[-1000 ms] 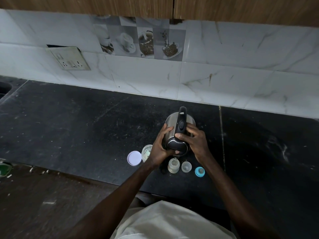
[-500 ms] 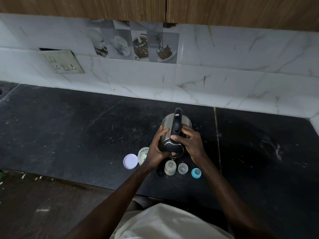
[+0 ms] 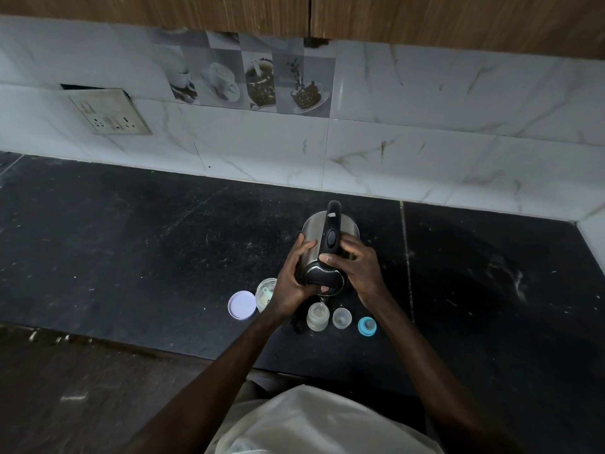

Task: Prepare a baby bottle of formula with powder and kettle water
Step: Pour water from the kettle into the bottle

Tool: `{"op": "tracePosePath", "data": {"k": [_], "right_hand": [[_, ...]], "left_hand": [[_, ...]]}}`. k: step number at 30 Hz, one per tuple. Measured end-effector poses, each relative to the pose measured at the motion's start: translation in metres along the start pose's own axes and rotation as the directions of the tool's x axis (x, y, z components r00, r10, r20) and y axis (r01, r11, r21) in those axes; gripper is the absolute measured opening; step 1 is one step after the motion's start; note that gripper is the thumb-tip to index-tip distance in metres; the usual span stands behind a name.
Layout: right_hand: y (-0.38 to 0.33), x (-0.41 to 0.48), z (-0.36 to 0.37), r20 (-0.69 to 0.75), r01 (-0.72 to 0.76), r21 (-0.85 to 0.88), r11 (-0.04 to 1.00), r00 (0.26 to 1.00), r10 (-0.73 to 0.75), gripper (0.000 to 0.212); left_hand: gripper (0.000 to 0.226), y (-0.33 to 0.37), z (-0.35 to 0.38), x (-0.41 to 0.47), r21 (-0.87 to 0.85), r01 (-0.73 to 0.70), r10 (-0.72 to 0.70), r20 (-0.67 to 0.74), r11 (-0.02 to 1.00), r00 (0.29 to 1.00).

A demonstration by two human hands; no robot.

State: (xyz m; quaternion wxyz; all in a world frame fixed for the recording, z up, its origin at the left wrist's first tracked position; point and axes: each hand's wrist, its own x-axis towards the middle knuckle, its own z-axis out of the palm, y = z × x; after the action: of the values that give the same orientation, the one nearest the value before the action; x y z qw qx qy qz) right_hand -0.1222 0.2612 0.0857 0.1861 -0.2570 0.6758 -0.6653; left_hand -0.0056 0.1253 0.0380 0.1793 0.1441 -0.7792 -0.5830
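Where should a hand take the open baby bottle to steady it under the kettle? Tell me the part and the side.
Grip the bottle low around its body, coming from its left. Its mouth is open and sits right under the tilted kettle, so stay off the rim. The clear cap crowds the right side, while the counter to its left is freer. Both the left hand and right hand are on the kettle now.

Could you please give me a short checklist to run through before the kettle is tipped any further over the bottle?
1. Both hands on kettle: left hand on its side, right hand at the handle: ok.
2. Spout over the open bottle: ok.
3. Bottle upright on the counter: ok.
4. Clear cap and blue teat ring set aside, right of the bottle: ok.
5. Powder already in bottle: cannot tell.
6. Water level: cannot tell.
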Motion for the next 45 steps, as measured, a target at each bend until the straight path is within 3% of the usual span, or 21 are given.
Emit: {"op": "tracePosePath", "data": {"k": [45], "right_hand": [[0.0024,0.0063,-0.0006,0.028,0.015,-0.032,0.999,1.000,-0.014,0.031]], "left_hand": [[0.096,-0.0005,-0.0039,0.0024,-0.024,-0.007,0.007,-0.001,1.000,1.000]]}}
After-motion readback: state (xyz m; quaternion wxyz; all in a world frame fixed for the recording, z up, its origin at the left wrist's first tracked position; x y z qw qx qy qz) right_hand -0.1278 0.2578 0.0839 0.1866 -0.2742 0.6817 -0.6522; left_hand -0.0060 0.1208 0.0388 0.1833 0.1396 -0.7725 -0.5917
